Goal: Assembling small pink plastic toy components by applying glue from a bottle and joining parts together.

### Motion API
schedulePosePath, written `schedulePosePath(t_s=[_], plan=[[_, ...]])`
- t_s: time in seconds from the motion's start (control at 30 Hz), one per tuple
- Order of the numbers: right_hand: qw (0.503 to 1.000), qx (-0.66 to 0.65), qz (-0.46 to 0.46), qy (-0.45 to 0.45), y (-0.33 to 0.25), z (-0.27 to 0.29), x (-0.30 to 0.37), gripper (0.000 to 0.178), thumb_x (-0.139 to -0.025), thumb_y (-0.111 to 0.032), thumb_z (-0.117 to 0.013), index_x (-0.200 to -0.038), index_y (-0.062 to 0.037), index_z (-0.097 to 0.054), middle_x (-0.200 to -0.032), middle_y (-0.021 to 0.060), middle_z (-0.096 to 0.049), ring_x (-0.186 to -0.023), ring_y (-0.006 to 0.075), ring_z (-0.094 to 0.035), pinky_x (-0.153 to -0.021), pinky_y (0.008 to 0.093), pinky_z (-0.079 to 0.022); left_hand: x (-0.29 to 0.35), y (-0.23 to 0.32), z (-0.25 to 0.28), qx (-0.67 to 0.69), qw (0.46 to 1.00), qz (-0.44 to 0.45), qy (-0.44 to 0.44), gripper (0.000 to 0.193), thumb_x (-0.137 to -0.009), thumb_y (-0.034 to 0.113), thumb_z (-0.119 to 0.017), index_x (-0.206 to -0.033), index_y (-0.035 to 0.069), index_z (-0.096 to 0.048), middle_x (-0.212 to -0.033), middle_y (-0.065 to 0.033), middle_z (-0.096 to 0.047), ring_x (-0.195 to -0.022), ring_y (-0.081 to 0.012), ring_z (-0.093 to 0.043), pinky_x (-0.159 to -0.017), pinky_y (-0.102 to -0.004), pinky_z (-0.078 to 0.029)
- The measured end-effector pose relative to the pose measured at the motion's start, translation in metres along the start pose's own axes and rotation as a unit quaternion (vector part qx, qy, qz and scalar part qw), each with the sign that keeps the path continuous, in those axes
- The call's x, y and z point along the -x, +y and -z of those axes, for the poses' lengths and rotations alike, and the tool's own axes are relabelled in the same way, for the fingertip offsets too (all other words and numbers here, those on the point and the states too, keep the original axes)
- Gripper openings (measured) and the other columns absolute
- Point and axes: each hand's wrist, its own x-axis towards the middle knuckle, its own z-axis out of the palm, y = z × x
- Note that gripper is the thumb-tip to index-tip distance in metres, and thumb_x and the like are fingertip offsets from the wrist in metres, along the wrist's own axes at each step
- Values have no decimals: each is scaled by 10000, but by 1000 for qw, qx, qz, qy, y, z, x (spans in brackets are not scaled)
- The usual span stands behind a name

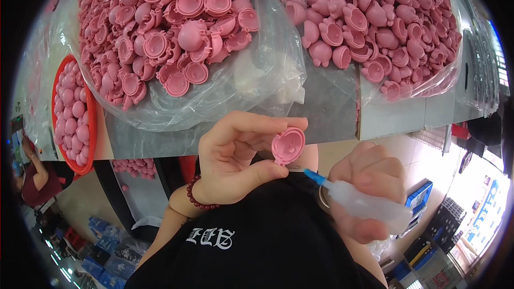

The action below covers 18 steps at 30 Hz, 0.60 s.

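Between the thumb and fingers of my left hand (227,155) is a pink plastic half-shell (288,145), its hollow side facing me. My right hand (369,182) is wrapped round a translucent white squeeze bottle (369,205) with a blue needle tip (314,176). That tip points toward the half-shell from the lower right and stays a little apart from it. Beyond my hands, a large heap of pink half-shells (190,2) lies on clear plastic sheeting (267,69). A second heap of pink rounded pieces (377,37) is at the far right.
The grey table (334,123) has its near edge just by my hands. A red basket (92,128) of pink balls stands at the left. Below the table are more pink balls (134,168). Another person's arm (36,166) shows at the far left. Blue bins (420,195) stand at the right.
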Motion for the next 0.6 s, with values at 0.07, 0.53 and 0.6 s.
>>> schedulePosePath(t_s=[0.07, 0.53, 0.6], plan=[[982, -85, 50, 163, 3, 5, -7, 567, -789, -504, -509, -923, 46, -528, -635, 57, -469, -502, 122, -414, -383, 232, -272, -3, 4, -2, 0, 1000, 2, -5, 406, -717, -40, -632, -1065, -45, -422, -1119, -251, -496, -1001, -222, -542, -853, -318, -441], [854, 339, -210, 334, 68, 191, -4, 480, -719, -65, -657, -1103, 75, -405, -983, 139, -575, -845, 193, -555, -753, 266, -435, -4, 10, 3, -51, 999, 2, -6, 479, -673, -25, -684, -1082, -56, -436, -1041, -224, -552, -949, -207, -569, -826, -306, -455], [820, 453, -71, 344, 69, 183, -5, 432, -724, -61, -652, -1066, 66, -421, -992, 127, -542, -850, 180, -534, -753, 276, -446, -3, 12, 3, -42, 999, 33, 3, 481, -705, 38, -677, -1104, -52, -424, -1033, -217, -558, -900, -194, -585, -785, -296, -470]])
